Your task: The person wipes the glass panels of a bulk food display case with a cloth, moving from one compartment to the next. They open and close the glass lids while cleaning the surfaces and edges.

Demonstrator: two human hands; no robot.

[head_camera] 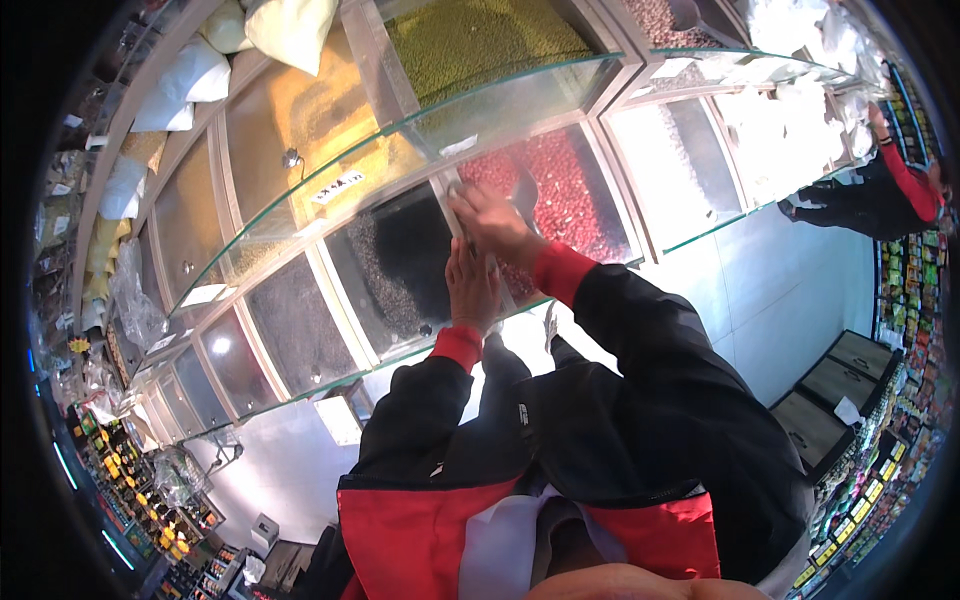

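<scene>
Both of my hands are at the wooden divider between two glass-covered bins. My right hand lies over the divider, its fingers bent near a small pale thing too small to make out. My left hand rests lower down, its palm on the front of the divider. On the right, red beans fill one bin, with a metal scoop lying in them. The bin on the left holds dark grains. Whether either hand grips something cannot be seen.
Above are bins of green beans and yellow grain, edged by a glass strip. Filled plastic bags line the upper left. A person in black and red stands at far right. Dark cabinets stand at lower right.
</scene>
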